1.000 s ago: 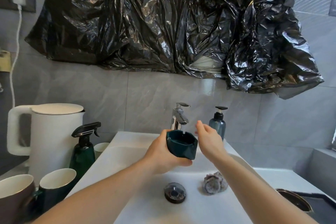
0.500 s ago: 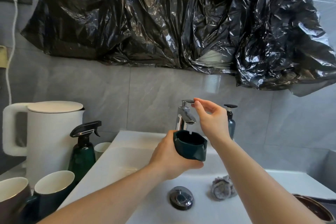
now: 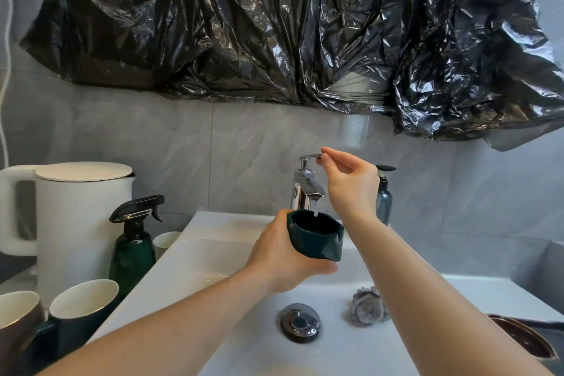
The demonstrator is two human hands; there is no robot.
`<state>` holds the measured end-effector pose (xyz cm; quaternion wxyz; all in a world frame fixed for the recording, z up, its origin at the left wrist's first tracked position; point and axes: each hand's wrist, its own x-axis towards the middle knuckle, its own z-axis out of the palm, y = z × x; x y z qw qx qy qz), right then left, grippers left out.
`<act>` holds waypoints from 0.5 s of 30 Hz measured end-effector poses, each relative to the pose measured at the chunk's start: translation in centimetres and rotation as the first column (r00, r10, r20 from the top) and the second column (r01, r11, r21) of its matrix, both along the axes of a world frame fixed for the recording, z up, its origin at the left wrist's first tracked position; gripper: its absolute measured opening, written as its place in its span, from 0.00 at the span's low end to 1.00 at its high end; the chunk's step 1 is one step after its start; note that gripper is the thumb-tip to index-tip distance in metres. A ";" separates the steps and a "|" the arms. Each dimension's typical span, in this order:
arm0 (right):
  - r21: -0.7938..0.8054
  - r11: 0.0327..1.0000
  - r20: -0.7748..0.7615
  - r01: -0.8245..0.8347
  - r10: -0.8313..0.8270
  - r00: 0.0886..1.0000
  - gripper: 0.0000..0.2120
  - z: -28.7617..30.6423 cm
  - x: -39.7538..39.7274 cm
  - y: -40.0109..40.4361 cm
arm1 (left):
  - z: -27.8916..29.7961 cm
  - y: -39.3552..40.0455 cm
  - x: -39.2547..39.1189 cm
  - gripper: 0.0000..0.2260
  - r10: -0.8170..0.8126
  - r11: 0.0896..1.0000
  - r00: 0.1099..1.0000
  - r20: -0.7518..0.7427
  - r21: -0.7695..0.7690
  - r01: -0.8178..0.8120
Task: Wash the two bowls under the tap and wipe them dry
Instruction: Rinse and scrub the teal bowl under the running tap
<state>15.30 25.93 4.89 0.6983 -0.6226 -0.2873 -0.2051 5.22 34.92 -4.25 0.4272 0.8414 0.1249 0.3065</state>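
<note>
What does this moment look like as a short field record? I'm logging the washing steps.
left hand: holds dark green bowl below the spout, opening tilted toward the camera
right hand: fingertips pinch the tap lever
tap: no clear stream visible
sink: white, drain stopper in the middle, grey scrubber to its right
second bowl: brown, at the sink's right edge, partly cut off
</note>
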 end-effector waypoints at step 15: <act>-0.125 0.992 -0.015 0.029 -0.032 0.999 0.13 -0.6 0.2 -1.8 | -0.2 0.2 -0.4 0.41 -0.014 1.000 1.000 0.005 -0.008 0.014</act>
